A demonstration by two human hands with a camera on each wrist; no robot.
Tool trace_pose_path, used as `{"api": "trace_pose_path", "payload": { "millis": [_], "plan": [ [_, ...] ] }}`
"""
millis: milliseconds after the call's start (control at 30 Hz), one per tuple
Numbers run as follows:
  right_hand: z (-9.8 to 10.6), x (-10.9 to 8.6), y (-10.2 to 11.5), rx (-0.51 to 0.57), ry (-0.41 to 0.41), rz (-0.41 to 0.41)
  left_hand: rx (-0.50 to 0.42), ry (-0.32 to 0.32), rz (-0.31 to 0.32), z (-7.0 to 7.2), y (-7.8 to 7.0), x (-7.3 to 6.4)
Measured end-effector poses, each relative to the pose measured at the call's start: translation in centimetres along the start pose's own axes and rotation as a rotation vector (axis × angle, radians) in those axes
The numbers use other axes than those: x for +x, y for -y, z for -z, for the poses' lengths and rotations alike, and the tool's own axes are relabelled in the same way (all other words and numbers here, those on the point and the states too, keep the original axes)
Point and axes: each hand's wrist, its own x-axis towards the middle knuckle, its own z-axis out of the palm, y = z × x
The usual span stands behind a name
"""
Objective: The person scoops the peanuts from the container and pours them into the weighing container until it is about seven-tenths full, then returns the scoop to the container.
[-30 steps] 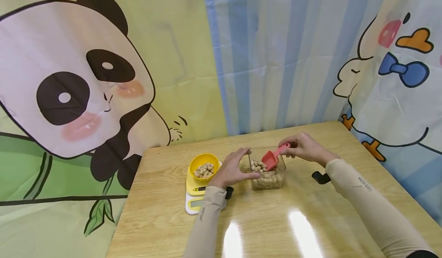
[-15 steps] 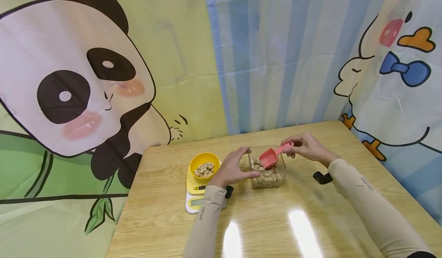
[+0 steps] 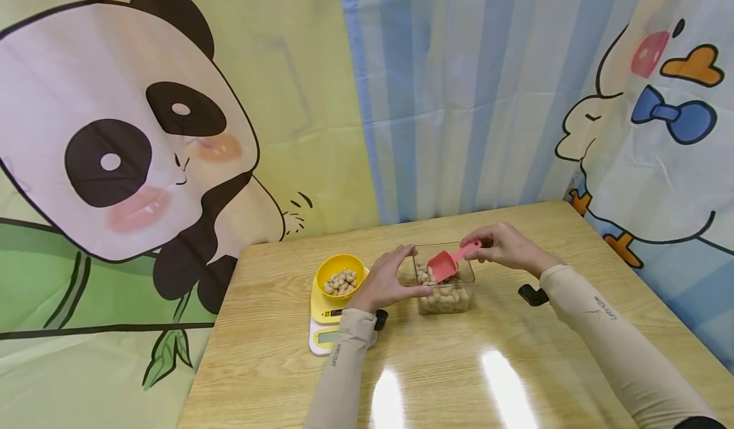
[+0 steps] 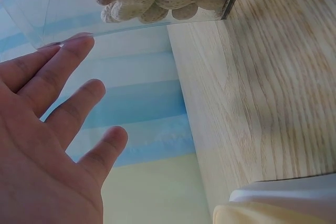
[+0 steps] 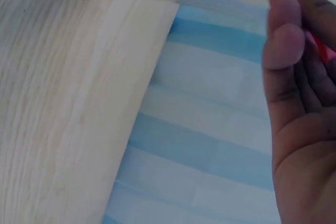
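A clear plastic container (image 3: 463, 292) of peanuts (image 3: 438, 301) stands on the table. My left hand (image 3: 388, 283) is at its left side, thumb along the front and fingers fairly straight. In the left wrist view, fingertips (image 4: 79, 45) touch the clear wall and the other fingers spread apart. My right hand (image 3: 507, 245) pinches the handle of a pink scoop (image 3: 443, 266), whose head is tilted down among the peanuts inside the container. In the right wrist view, thumb and fingers (image 5: 286, 45) hold the handle; most of the scoop is out of frame.
Left of the container, a yellow bowl (image 3: 323, 269) with peanuts sits on a yellow and white kitchen scale (image 3: 318, 336). Black objects (image 3: 533, 295) show beside both wrists. The wooden table (image 3: 258, 352) ends at a printed curtain (image 3: 309, 97) behind.
The scoop has shifted slightly within the container, its head moving left, with small back-and-forth movements of my right hand. My left hand and the container stay in place.
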Motion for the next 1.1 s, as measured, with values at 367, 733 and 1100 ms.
{"api": "trace_pose_path", "payload": {
  "millis": [367,733,1100],
  "plan": [
    [-0.3,-0.5,-1.1,0.139,0.031,-0.034,-0.001,0.013,0.001,-0.3,0.1,0.0],
    [-0.8,-0.8,-1.1,0.277,-0.032,-0.125,-0.023,-0.017,0.002,0.1,0.1,0.3],
    [-0.9,-1.5,-2.0,0.275,-0.034,-0.073,-0.014,-0.004,0.001,-0.2,0.2,0.2]
  ]
}}
